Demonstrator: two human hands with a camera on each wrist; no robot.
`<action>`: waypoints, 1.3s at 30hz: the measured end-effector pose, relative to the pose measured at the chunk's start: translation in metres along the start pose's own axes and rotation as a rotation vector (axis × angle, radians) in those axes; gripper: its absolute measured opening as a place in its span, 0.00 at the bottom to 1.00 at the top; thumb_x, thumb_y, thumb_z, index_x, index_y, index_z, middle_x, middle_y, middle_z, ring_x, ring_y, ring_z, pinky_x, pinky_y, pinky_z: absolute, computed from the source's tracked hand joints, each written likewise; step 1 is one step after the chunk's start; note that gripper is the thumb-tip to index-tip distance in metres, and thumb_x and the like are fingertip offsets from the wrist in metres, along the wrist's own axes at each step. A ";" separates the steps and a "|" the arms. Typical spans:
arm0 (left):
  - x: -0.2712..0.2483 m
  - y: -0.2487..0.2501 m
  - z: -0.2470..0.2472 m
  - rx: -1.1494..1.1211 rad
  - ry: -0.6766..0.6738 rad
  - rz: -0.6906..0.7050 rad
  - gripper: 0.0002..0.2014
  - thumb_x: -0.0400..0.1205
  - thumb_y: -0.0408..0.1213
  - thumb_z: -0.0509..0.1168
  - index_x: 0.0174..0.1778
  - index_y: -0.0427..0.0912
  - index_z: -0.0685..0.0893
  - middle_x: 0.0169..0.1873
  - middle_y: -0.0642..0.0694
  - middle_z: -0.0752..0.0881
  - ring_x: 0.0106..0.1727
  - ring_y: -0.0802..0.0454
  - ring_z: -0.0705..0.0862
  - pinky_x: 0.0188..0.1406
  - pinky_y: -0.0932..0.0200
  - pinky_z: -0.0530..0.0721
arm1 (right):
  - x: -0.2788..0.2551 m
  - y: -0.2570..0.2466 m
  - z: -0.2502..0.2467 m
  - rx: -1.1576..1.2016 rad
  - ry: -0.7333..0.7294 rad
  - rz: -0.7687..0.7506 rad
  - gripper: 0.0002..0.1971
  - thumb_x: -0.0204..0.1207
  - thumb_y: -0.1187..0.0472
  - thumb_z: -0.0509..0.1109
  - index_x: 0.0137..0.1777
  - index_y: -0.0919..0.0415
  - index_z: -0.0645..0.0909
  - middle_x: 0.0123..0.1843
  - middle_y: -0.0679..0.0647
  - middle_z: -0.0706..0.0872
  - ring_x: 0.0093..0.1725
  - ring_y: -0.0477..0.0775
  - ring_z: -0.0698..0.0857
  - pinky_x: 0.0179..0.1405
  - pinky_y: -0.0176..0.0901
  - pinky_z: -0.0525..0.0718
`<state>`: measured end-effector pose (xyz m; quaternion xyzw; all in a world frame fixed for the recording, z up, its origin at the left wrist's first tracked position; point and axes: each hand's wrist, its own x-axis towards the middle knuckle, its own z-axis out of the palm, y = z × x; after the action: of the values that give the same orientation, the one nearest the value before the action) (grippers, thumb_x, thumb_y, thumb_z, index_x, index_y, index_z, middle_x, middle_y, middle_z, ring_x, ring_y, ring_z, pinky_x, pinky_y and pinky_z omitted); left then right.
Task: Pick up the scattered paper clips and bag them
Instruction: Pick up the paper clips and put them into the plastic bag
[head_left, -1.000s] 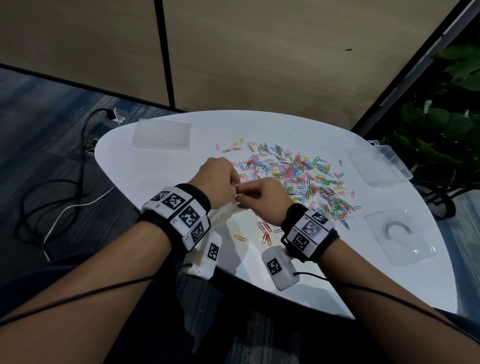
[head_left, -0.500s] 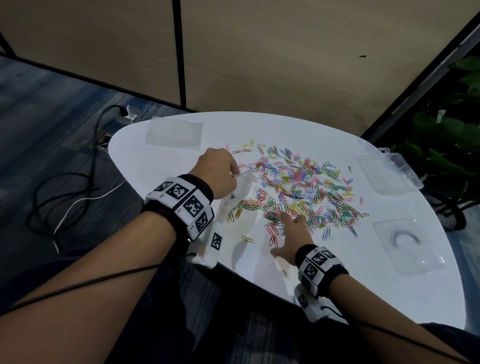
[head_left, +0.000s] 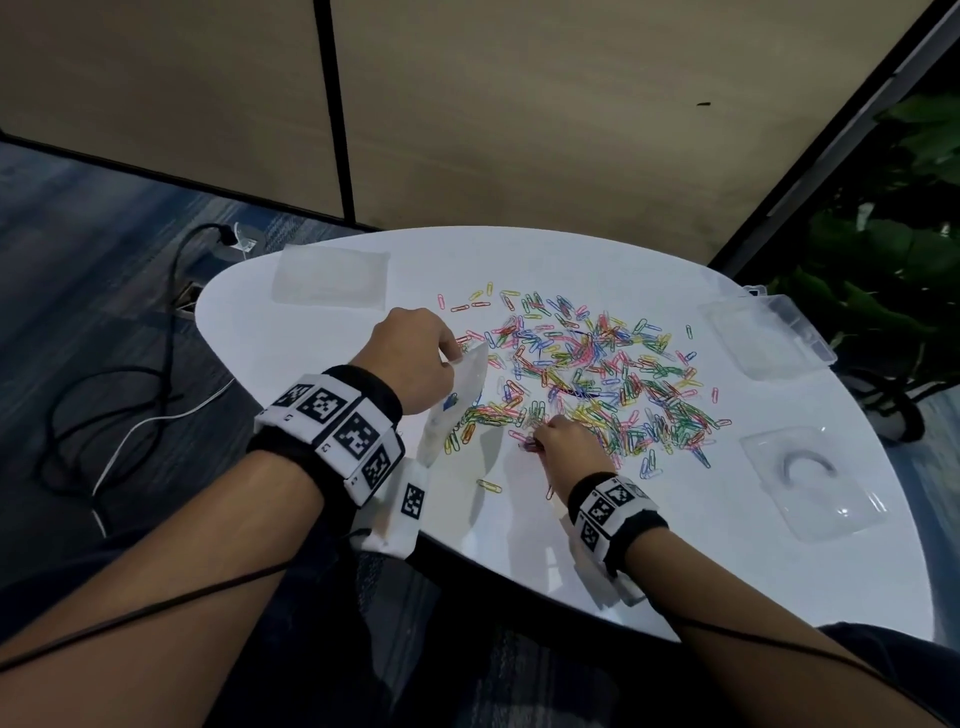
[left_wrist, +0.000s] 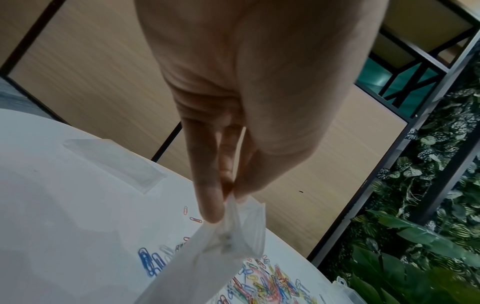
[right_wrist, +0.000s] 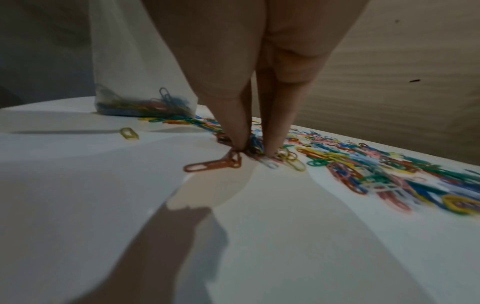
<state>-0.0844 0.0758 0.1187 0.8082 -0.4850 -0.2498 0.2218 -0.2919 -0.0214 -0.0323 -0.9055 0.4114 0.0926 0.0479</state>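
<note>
Several coloured paper clips (head_left: 587, 374) lie scattered in a wide pile on the white table (head_left: 675, 571). My left hand (head_left: 454, 357) pinches the top edge of a small clear bag (head_left: 457, 400) and holds it upright at the pile's left edge. The left wrist view shows thumb and fingers of that hand (left_wrist: 230, 197) closed on the bag's mouth (left_wrist: 233, 236). Several clips lie in the bag's bottom (right_wrist: 145, 107). My right hand (head_left: 532, 441) is down at the pile's near edge. Its fingertips (right_wrist: 240, 142) pinch a small bunch of clips, among them an orange clip (right_wrist: 213, 164).
A flat clear bag (head_left: 330, 278) lies at the table's back left. A clear plastic box (head_left: 769, 332) and a clear tray (head_left: 810, 478) stand on the right. One yellow clip (head_left: 489, 486) lies alone near the front edge. Cables (head_left: 130, 405) run over the floor on the left.
My right hand left the bag's mouth, dropped to the table and now pinches clips at the pile's near edge. The left hand kept hold of the bag, which now hangs upright.
</note>
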 end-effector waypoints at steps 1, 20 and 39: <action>-0.001 0.000 0.000 0.002 -0.003 0.002 0.13 0.78 0.30 0.65 0.51 0.45 0.92 0.50 0.41 0.90 0.49 0.43 0.89 0.53 0.54 0.88 | 0.000 0.004 -0.001 0.013 0.010 0.011 0.11 0.77 0.72 0.66 0.57 0.63 0.84 0.53 0.59 0.83 0.51 0.60 0.84 0.47 0.46 0.83; 0.001 0.011 0.007 -0.009 -0.064 0.002 0.12 0.79 0.30 0.66 0.54 0.44 0.91 0.53 0.38 0.90 0.51 0.41 0.90 0.55 0.53 0.89 | 0.004 -0.011 -0.115 2.119 -0.052 0.360 0.21 0.65 0.73 0.77 0.59 0.78 0.82 0.57 0.67 0.89 0.55 0.57 0.91 0.47 0.36 0.88; -0.005 0.018 0.012 -0.060 -0.101 0.044 0.13 0.80 0.26 0.65 0.54 0.38 0.92 0.51 0.40 0.91 0.43 0.45 0.93 0.54 0.50 0.91 | -0.007 -0.068 -0.092 0.812 0.168 0.087 0.13 0.75 0.71 0.67 0.51 0.60 0.92 0.48 0.54 0.92 0.34 0.37 0.81 0.35 0.15 0.70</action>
<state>-0.1059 0.0710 0.1205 0.7768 -0.5054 -0.2998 0.2264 -0.2333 0.0130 0.0600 -0.7993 0.4547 -0.1492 0.3634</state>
